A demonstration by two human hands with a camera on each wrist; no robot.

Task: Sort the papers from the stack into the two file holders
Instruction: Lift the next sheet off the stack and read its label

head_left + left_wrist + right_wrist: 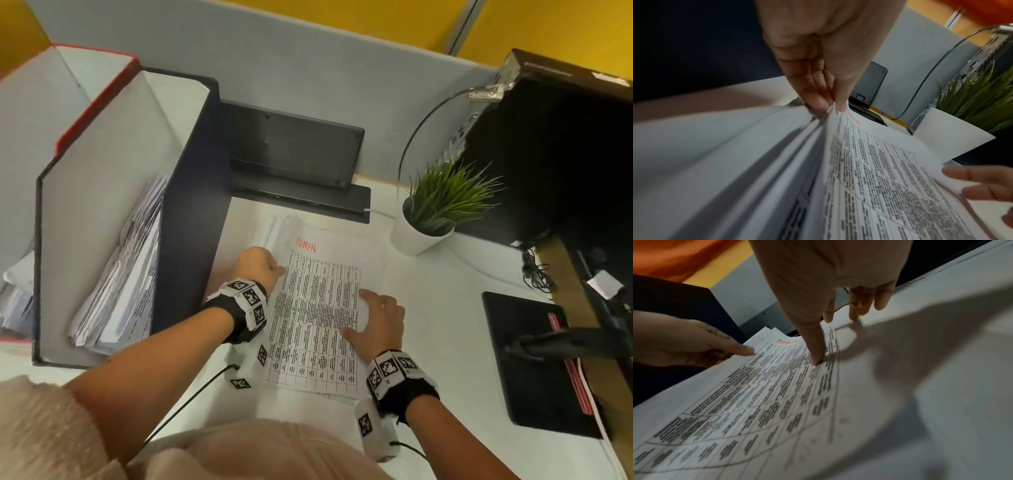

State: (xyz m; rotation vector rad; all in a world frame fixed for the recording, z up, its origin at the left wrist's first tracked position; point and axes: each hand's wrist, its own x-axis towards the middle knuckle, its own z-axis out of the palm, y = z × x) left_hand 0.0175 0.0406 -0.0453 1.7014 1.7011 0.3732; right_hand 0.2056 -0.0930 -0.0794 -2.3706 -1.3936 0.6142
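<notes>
A stack of white printed papers lies flat on the white desk. Its top sheet bears a ruled table of dense black text with "ADMIN" handwritten in red at the far end; its far left edge is raised off the stack. Just left stands a black upright file holder containing a leaning bundle of printed sheets. Beyond that, further left, stands a second file holder with a red rim; its contents are only partly visible.

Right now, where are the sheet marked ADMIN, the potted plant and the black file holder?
ADMIN sheet (315, 308), head view, middle of its printed table.
Potted plant (416, 236), head view, white pot's side.
Black file holder (191, 219), head view, its dark right wall.
</notes>
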